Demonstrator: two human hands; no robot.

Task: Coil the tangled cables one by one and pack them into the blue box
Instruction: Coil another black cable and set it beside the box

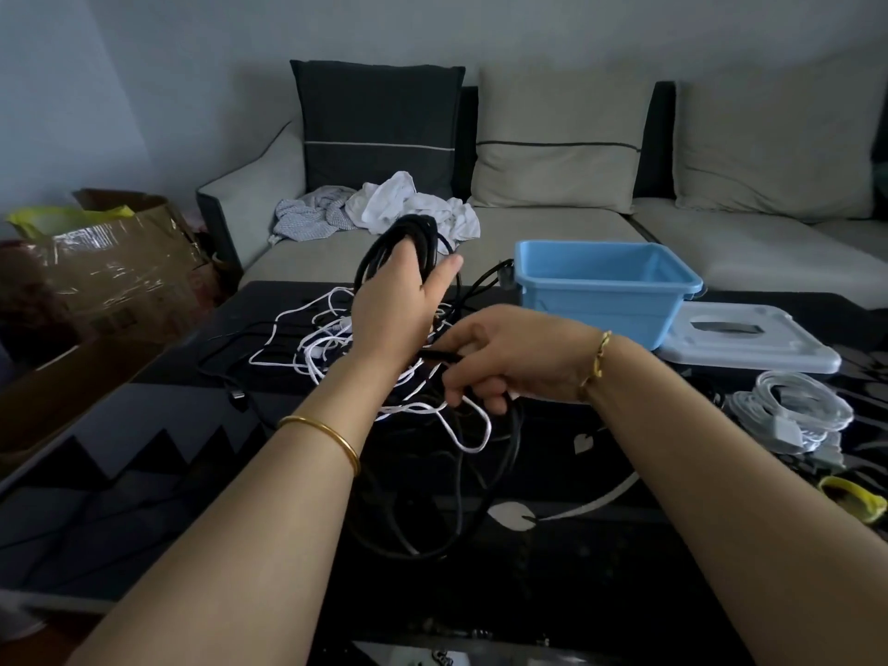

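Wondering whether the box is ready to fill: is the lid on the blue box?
No, the blue box stands open, and its lid lies flat beside it.

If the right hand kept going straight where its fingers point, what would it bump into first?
Most likely the left hand near its wrist; the right hand, gripping a black cable, points straight at it, though depth is unclear.

Dim, bluish indoor light, flat, with only faint shadows. Black cables (pixel 420 230) lose detail against the dark glossy table (pixel 144 473), which shows a pale reflection at its near edge. Glare streaks the taped cardboard box (pixel 110 266). Wide-angle distortion bends the frame edges; corners appear soft.
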